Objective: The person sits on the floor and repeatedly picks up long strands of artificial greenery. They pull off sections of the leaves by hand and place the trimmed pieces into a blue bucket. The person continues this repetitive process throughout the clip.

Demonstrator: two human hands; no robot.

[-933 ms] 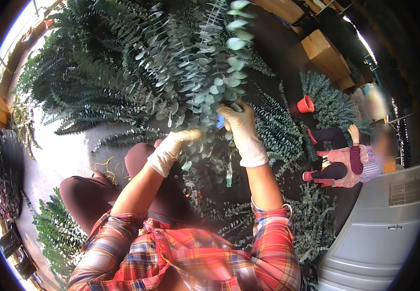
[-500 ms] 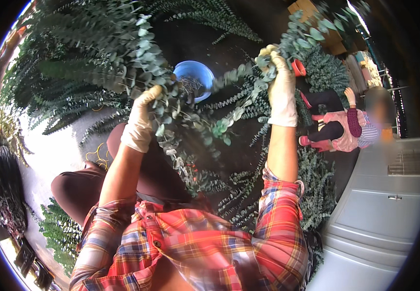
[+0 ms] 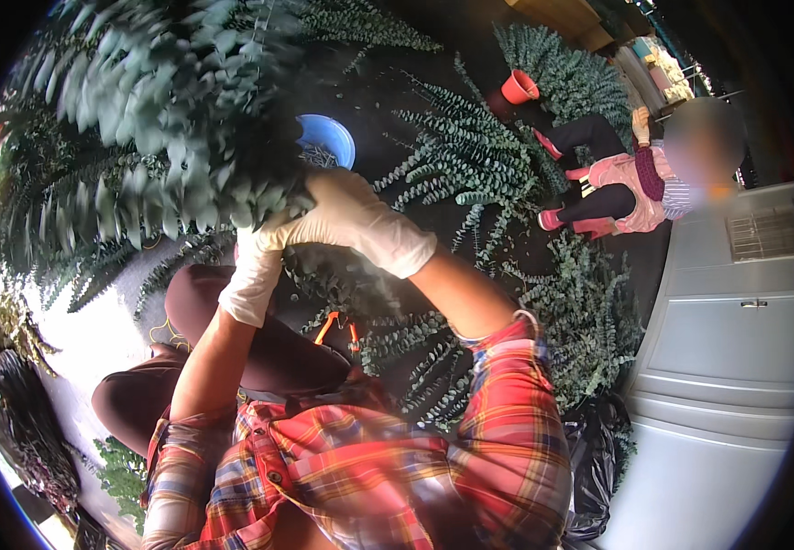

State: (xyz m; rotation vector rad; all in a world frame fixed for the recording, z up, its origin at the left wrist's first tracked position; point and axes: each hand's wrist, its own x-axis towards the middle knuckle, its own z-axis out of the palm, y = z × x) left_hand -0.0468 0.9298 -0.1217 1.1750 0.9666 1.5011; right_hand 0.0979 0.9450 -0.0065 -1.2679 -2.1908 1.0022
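Both my hands, in pale gloves, meet in front of my knees at the base of a large bunch of eucalyptus branches [image 3: 186, 110]. My left hand [image 3: 255, 266] is closed round the stems from below. Against it, my right hand [image 3: 351, 220] is also closed on the stems, its fingers partly hidden by leaves. The bunch fans out toward the upper left and is blurred by motion. Just beyond my right hand stands a blue basin [image 3: 340, 136] with short cut pieces in it. Orange-handled pruning shears [image 3: 328, 328] lie below my wrists, near my knee.
More eucalyptus branches [image 3: 470, 147] lie on the dark floor ahead and to the right [image 3: 580, 312]. A co-worker in a pink vest [image 3: 633, 215] sits at the right, near a red bucket [image 3: 520, 87]. A grey door [image 3: 713, 367] and a black plastic bag [image 3: 594, 467] are at my right.
My right hand has swung left and down from the upper right to join my left hand. The stems are now gathered in one bunch, and the shears have come into clear view.
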